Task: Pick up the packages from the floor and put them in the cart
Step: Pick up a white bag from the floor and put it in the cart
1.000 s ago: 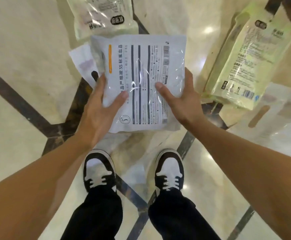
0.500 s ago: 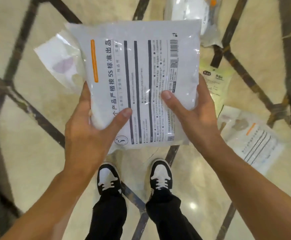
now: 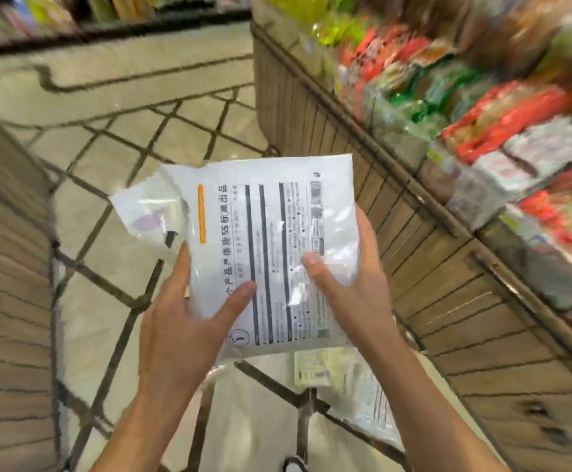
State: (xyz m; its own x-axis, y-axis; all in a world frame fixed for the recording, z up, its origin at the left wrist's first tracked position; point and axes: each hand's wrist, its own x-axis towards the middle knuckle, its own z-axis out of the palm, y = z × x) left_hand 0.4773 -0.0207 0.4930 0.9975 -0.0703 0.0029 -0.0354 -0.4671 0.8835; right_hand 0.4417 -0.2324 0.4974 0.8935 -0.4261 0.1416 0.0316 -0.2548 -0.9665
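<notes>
Beside shelves (image 3: 482,107) now, package (image 3: 277,253) raised off floor (image 3: 141,137).

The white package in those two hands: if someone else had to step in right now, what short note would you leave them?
Left hand: grips the lower left of the white package, thumb on its printed face; a second, thinner package shows behind it on that side.
Right hand: grips the right edge, thumb on the face.
Held up at chest height beside the snack shelf.
Done: this load is off the floor.
Left: put it in the cart, which is not in view. At least one more package lies on the floor below the hands.
</notes>
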